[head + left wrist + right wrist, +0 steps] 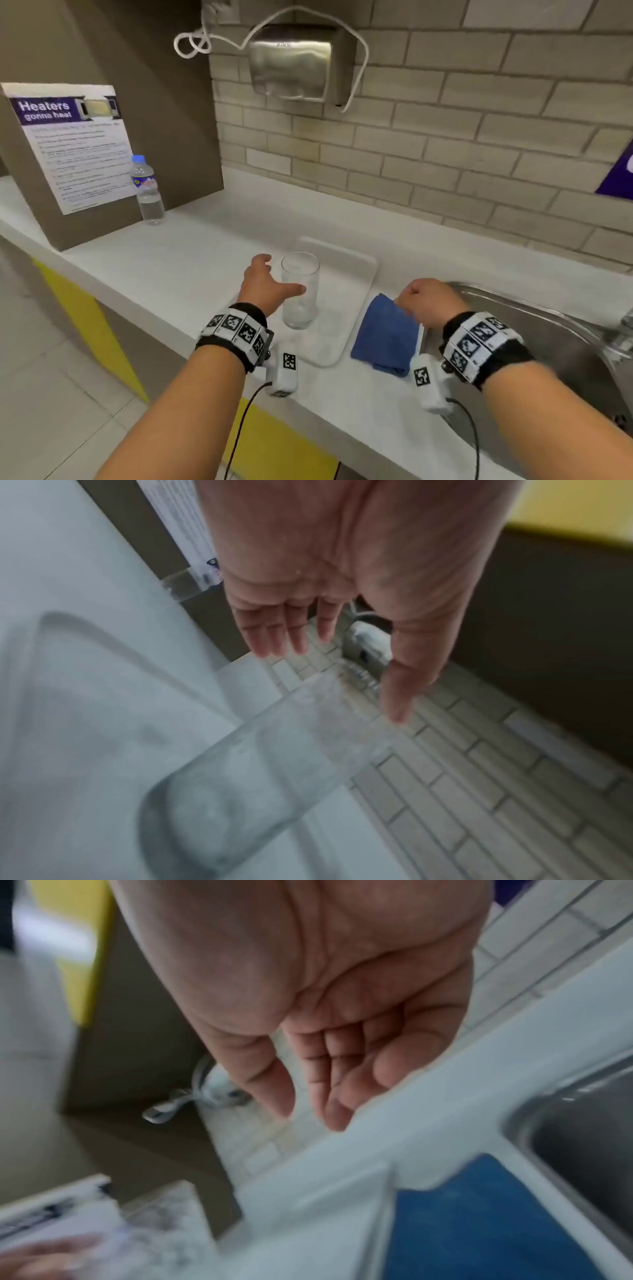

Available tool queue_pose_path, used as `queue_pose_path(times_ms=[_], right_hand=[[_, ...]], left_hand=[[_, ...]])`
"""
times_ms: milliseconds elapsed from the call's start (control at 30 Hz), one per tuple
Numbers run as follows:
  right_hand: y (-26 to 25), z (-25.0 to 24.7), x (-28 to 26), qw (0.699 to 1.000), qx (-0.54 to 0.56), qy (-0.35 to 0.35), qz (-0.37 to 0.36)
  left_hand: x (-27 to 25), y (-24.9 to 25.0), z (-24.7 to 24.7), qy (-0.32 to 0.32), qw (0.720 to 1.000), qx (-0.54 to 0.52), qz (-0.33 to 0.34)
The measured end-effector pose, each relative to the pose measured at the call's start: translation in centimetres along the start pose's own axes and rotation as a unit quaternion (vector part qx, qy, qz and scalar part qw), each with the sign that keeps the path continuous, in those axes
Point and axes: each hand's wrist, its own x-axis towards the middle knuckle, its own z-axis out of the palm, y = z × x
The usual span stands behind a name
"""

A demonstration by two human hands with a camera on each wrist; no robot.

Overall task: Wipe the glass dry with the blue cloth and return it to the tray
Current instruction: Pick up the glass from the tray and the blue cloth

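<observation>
A tall clear glass (300,291) stands upright on the white tray (346,308). My left hand (274,277) is open at its left side, thumb across the near wall and fingers stretched past the far side. In the left wrist view the straight fingers (284,631) and thumb of that hand (342,674) lie apart from the glass (260,777), without curling round it. The folded blue cloth (387,337) lies on the counter between tray and sink. My right hand (409,303) hovers over its far end, fingers loosely curled (335,1110) and holding nothing above the cloth (479,1226).
A steel sink (548,342) with a tap lies at the right, next to the cloth. A water bottle (147,192) stands at the back left beside a board with a poster (72,144). A hand dryer (291,68) hangs on the tiled wall.
</observation>
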Motion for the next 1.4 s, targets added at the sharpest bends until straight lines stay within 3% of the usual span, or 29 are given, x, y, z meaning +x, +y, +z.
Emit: queue_pose_path(times_ms=[133,233,467,567,633,733,833,900,1000,1100,1266,1400], right_hand=[[0.7,2.1,2.7,0.987,-0.109,-0.055,0.106],[2.3,3.9,5.0,0.973,-0.182,-0.079,0.118],[2.5,4.2,4.8,0.970,-0.171,-0.088,0.151],[3.6,3.8,4.8,0.985,-0.061,-0.066,0.148],[4.2,3.1,4.7,0.978,0.140,-0.037,0.147],[4.3,0.4,3.0,0.908,0.404,0.027,0.109],[4.6,-3.8,0.4,0.853,0.513,0.090,0.027],[5.3,-6.5,-1.7,0.833,0.541,0.114,-0.026],[6.1,-9.0,-4.6,0.844,0.501,0.168,-0.088],[6.8,-9.6,-6.5,0.886,0.391,0.215,-0.128],[9.1,-8.9,-7.9,0.941,0.200,0.164,-0.220],[10.9,-9.4,-8.3,0.957,0.097,0.168,-0.217]], left_hand=[[1.2,-1.4,1.3,-0.073,0.995,0.011,-0.064],[2.2,-2.0,2.2,-0.091,0.994,0.006,-0.057],[3.2,-2.8,4.0,-0.073,0.997,0.007,-0.028],[3.0,-2.6,4.1,-0.069,0.998,-0.006,-0.012],[2.8,-1.7,4.0,-0.068,0.997,-0.034,0.008],[2.1,1.5,4.2,-0.090,0.987,-0.126,0.033],[0.9,5.7,5.7,-0.186,0.949,-0.249,0.051],[0.0,8.1,7.6,-0.265,0.916,-0.298,0.049],[-1.9,11.1,11.2,-0.344,0.882,-0.321,0.033],[-4.4,12.8,15.1,-0.400,0.861,-0.313,-0.001],[-7.5,12.9,20.2,-0.458,0.830,-0.313,-0.054],[-8.9,13.3,22.4,-0.493,0.803,-0.327,-0.072]])
